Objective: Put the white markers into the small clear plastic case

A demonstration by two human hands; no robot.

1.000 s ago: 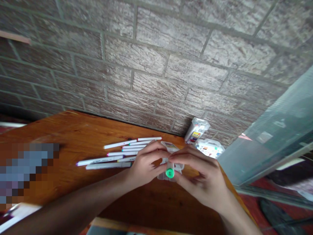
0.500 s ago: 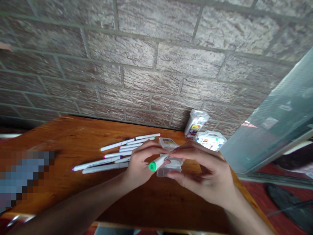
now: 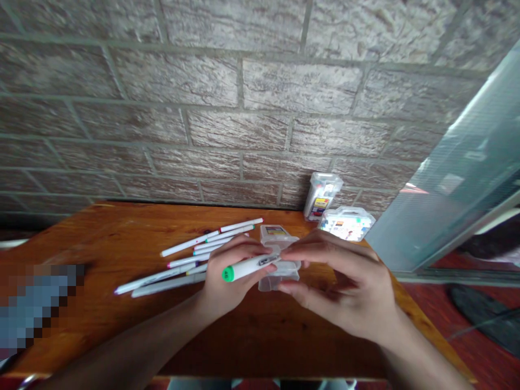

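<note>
My left hand [image 3: 231, 276] grips a white marker [image 3: 247, 267] with a green cap, which points left across my palm. Its far end reaches the fingers of my right hand [image 3: 341, 287]. Those fingers and thumb close around a clear plastic case [image 3: 280, 283], which is hinged open and has a labelled part [image 3: 276, 234] toward the wall. Just left of my left hand, several white markers [image 3: 182, 265] with coloured ends lie loose on the wooden table [image 3: 101, 238], some partly hidden by the hand.
A brick wall [image 3: 227, 130] rises behind the table. A clear upright marker container [image 3: 323, 196] and a white handled case [image 3: 347, 223] stand against it. A glass pane [image 3: 439, 200] is on the right, with a red floor beyond the table edge. A pixelated patch covers the table's left.
The green-capped marker has swung from pointing toward me to lying leftward in my left hand. The loose markers and containers sit lower and flatter in the view as my head shifts.
</note>
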